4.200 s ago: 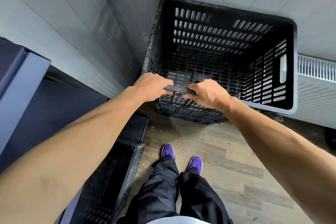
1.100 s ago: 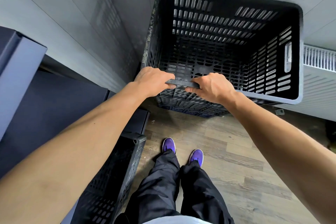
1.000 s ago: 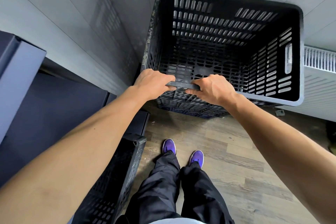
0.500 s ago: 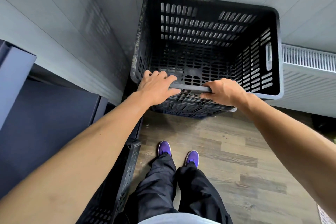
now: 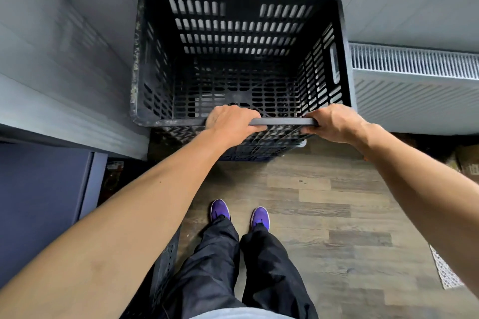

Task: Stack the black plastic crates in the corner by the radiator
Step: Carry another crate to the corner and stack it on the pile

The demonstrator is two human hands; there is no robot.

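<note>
A tall black slotted plastic crate stands in the corner, its open top facing me. It rests on another black crate, of which only the front face shows below. My left hand and my right hand both grip the top crate's near rim, a hand's width apart. The white radiator is right beside the crate's right wall. A third black crate stands by my left leg, mostly hidden by my left forearm.
Grey walls close the corner at the back and left. A dark blue cabinet stands at the left. Wooden floor stretches to the right, with a mesh mat's edge at far right. My feet in purple shoes stand just before the stack.
The top crate has squared up into the corner, closer to the radiator. My hands have slid right along the near rim and spread further apart.
</note>
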